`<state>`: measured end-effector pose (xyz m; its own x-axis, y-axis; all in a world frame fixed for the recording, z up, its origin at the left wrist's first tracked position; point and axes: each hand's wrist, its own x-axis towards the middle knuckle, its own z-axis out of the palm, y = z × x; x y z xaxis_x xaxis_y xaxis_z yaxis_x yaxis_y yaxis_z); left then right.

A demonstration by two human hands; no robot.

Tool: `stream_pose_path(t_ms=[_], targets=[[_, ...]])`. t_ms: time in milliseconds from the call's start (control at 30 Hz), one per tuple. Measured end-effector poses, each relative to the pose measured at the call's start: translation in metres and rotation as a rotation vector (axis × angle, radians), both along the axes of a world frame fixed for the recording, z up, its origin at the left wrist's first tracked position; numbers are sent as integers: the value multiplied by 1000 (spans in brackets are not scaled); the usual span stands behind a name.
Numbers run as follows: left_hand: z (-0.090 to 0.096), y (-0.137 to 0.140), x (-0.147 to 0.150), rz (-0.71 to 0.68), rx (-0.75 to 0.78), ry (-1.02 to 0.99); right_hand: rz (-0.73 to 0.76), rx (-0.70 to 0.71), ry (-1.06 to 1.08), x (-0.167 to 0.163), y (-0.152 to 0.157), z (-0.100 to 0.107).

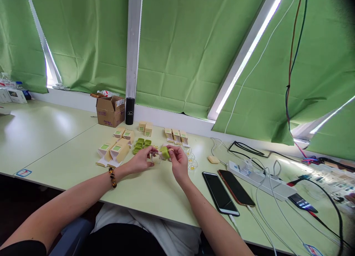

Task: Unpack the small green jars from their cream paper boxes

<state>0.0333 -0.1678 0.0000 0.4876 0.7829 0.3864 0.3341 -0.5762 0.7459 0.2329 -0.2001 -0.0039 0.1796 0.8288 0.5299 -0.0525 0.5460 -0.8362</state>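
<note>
My left hand [142,160] is closed, the fingers pinching a small clear plastic cup [156,158]. My right hand [179,162] grips a small green block-shaped piece [164,152] between thumb and fingers, close against the cup's upper right. Whether the green piece sits partly inside the cup, I cannot tell. Just beyond my left hand stand several green pieces [140,145] in a cluster. Several clear cups [192,161] with a yellow spot at the base lie beside my right hand. Small open cream paper boxes [119,151] are left of my left hand.
More cream boxes [176,136] stand at the back, with a cardboard carton [110,111] and a black tumbler [129,111] behind. To the right lie two phones [220,193], a power strip [260,180] with tangled cables, and a cream-coloured lump [213,160].
</note>
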Motion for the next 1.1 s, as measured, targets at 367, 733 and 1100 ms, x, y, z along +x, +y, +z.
stream_pose_path(t_ms=[367,733,1100], targets=[[5,-9,-1,-70,222,-166,66,-81,493,17,16,0],[5,-8,-1,32,413,71,38,-90,558,26,25,-7],[-3,-11,0,-46,312,343,66,-132,532,18,21,-5]])
